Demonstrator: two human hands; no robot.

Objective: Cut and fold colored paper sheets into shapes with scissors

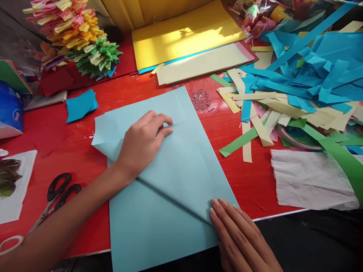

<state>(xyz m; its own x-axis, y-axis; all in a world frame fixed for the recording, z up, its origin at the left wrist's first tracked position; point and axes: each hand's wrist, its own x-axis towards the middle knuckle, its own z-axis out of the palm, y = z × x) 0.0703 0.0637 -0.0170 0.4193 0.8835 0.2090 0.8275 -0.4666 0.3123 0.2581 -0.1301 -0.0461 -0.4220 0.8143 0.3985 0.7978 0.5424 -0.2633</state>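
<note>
A large light blue sheet of paper [159,226] lies in front of me, partly folded over along a slanting crease; its left end curls up off the table. My left hand [144,139] rests on the folded-over part, fingers curled, with thumb and index finger closed at the paper near its upper middle. At the lower right end of the crease, my right hand [241,234] lies flat on the paper with fingers stretched out side by side. Black-handled scissors [53,200] lie left of the sheet, partly behind my left forearm.
Blue, cream and green paper strips [283,98] heap up on the right, above a crumpled white tissue [312,181]. Yellow paper [184,37] tops a stack at the back. A multicoloured folded-paper piece [76,34] and small blue paper pieces [81,105] sit on the red table [235,181].
</note>
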